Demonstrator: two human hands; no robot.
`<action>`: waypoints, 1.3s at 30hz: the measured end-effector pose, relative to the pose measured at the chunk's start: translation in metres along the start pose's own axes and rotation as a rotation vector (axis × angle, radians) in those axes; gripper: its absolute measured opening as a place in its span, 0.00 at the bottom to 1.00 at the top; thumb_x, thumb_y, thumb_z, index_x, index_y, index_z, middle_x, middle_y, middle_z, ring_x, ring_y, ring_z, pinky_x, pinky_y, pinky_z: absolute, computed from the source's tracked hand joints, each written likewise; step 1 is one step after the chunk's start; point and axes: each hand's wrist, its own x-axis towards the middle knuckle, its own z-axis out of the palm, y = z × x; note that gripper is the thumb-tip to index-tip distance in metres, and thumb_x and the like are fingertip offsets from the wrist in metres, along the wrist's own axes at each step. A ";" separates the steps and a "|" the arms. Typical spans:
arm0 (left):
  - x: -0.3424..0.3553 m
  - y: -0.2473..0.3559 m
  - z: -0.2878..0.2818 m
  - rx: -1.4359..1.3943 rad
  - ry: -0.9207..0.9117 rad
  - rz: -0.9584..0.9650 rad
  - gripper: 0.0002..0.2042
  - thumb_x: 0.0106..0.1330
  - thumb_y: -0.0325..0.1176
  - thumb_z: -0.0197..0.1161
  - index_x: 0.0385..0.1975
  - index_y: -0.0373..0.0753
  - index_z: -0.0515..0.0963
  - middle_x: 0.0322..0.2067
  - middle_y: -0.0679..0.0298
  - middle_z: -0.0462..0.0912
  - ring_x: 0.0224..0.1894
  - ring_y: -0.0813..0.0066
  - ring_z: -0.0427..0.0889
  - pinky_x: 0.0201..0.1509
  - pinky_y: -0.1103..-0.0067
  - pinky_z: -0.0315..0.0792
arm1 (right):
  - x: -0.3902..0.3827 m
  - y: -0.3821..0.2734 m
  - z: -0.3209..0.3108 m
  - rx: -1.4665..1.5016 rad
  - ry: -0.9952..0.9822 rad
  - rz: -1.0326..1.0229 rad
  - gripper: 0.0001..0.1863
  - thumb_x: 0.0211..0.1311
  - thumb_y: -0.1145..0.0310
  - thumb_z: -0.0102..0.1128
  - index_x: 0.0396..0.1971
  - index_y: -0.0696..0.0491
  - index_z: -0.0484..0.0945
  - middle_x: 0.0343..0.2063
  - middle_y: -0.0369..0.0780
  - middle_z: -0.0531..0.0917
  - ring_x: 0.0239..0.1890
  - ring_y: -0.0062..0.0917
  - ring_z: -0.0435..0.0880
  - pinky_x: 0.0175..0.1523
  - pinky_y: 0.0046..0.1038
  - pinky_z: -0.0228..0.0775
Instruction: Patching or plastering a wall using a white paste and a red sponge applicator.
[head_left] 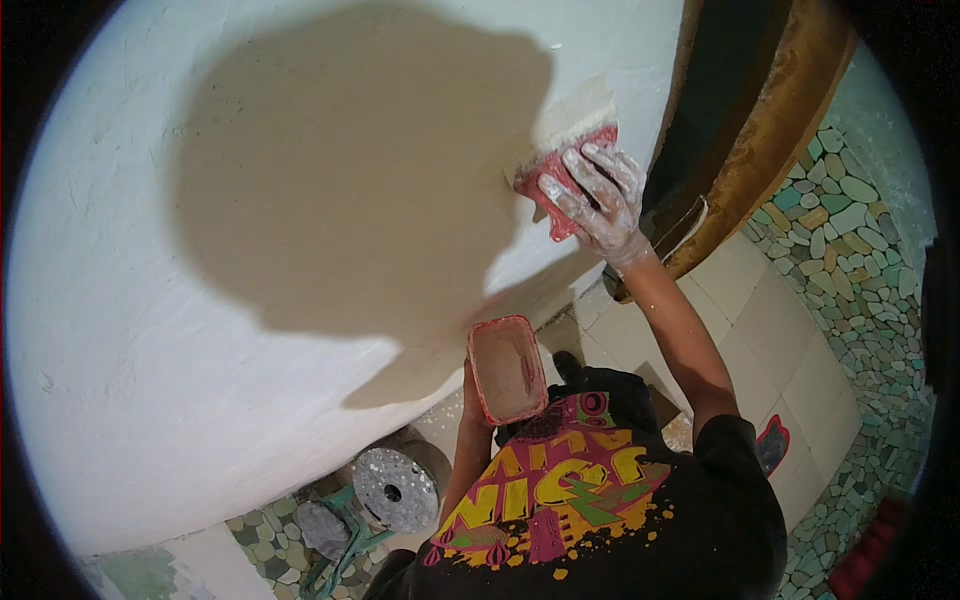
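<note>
Nearest the camera, the person's black printed shirt (590, 500) is filling the lower frame. Just above it, the left hand (470, 395) is gripping a red rectangular tray (507, 368) from underneath; the fingers are mostly hidden behind the tray, so how tightly they are closing cannot be told. The tray is showing a pale, smeared inside. Farther up, the right hand (600, 200), coated in white paste, is spreading its fingers over a red float (565, 185) and pressing it flat against the white wall (150, 330), at the edge of a large tan patch (360, 190). A dark door frame with a brown border (770, 130) is standing just right of that hand. Below lie pale floor tiles (790, 350) and pebble mosaic flooring (850, 240).
</note>
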 end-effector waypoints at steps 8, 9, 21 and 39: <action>0.002 0.006 -0.012 -0.040 0.006 -0.013 0.38 0.66 0.65 0.52 0.68 0.44 0.63 0.63 0.53 0.72 0.59 0.48 0.76 0.59 0.50 0.74 | -0.081 -0.009 0.005 0.047 -0.171 0.037 0.23 0.58 0.63 0.62 0.56 0.34 0.80 0.62 0.37 0.73 0.62 0.35 0.71 0.65 0.45 0.65; 0.003 0.006 -0.012 -0.035 0.028 -0.005 0.38 0.66 0.65 0.52 0.68 0.43 0.63 0.62 0.52 0.72 0.59 0.47 0.76 0.59 0.50 0.74 | -0.088 -0.011 0.002 0.049 -0.172 0.036 0.23 0.58 0.63 0.62 0.56 0.34 0.80 0.62 0.37 0.73 0.62 0.35 0.71 0.65 0.45 0.65; 0.014 -0.007 -0.005 -0.062 -0.008 -0.035 0.38 0.67 0.65 0.51 0.68 0.43 0.62 0.61 0.51 0.73 0.58 0.46 0.76 0.57 0.51 0.75 | -0.017 -0.007 -0.045 -0.023 0.021 0.051 0.18 0.53 0.63 0.69 0.46 0.36 0.85 0.55 0.37 0.78 0.60 0.36 0.72 0.63 0.44 0.64; 0.008 -0.004 -0.025 -0.004 -0.025 -0.032 0.37 0.67 0.64 0.51 0.68 0.44 0.62 0.63 0.54 0.71 0.59 0.48 0.75 0.59 0.50 0.73 | -0.127 -0.039 -0.004 0.092 -0.307 0.056 0.25 0.56 0.64 0.61 0.57 0.33 0.79 0.60 0.37 0.73 0.61 0.34 0.73 0.62 0.44 0.67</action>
